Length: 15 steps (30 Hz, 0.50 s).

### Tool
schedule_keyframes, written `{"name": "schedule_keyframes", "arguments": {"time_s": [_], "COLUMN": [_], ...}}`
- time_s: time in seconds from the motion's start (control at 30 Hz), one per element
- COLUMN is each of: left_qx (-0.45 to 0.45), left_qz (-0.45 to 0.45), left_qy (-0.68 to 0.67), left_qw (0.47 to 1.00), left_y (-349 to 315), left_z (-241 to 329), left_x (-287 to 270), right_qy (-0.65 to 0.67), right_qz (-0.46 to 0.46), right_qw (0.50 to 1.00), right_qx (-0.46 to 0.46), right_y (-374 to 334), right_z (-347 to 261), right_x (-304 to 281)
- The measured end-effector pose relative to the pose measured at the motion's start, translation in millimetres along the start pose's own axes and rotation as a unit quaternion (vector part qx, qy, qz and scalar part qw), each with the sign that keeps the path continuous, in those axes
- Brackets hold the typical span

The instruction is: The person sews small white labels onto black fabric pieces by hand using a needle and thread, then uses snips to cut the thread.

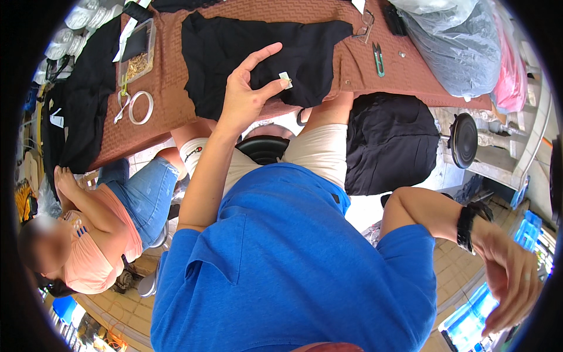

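Observation:
My left hand (247, 92) is over a black garment (220, 56) spread on the table. Its thumb and forefinger stand apart in a C shape, the other fingers hidden behind. At the thumb tip is a small pale label (285, 77); whether it sticks to the thumb or belongs to the cloth, I cannot tell. Far out to the right, away from the table, hangs my right hand (509, 273), fingers loosely bent and a little apart, with nothing visible in them. A black band circles that wrist.
Green thread snips (379, 60) and eyeglasses (365, 28) lie right of the garment. A clear plastic box (138, 58) and a white ring (141, 108) are to the left. Bulky plastic bags (454, 44) crowd the right end. A co-worker (97, 240) sits at the left.

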<state>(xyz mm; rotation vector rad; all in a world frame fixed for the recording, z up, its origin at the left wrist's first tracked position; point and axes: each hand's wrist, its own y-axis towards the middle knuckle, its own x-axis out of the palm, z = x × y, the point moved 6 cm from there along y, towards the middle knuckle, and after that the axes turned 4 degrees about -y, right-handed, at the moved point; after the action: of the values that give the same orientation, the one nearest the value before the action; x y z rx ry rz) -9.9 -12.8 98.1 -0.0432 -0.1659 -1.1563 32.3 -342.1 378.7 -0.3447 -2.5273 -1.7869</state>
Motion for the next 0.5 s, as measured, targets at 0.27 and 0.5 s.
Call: {"name": "schedule_keyframes", "arguments": {"time_s": [0.27, 0.5], "left_qx": [-0.005, -0.002], "left_qz": [-0.020, -0.016], "left_qy": [-0.064, -0.060], "left_qw": [0.998, 0.998], "left_y": [1.9, 4.1], "left_z": [4.9, 5.9], "left_x": [6.9, 5.1], "right_qy": [-0.334, -0.493], "right_qz": [0.181, 0.071], "right_qw": [0.851, 0.761], "right_qx": [0.363, 0.416], "right_y": [-102.2, -161.0], "right_z": [174.8, 238.3], "right_x": [-39.9, -45.9]}}
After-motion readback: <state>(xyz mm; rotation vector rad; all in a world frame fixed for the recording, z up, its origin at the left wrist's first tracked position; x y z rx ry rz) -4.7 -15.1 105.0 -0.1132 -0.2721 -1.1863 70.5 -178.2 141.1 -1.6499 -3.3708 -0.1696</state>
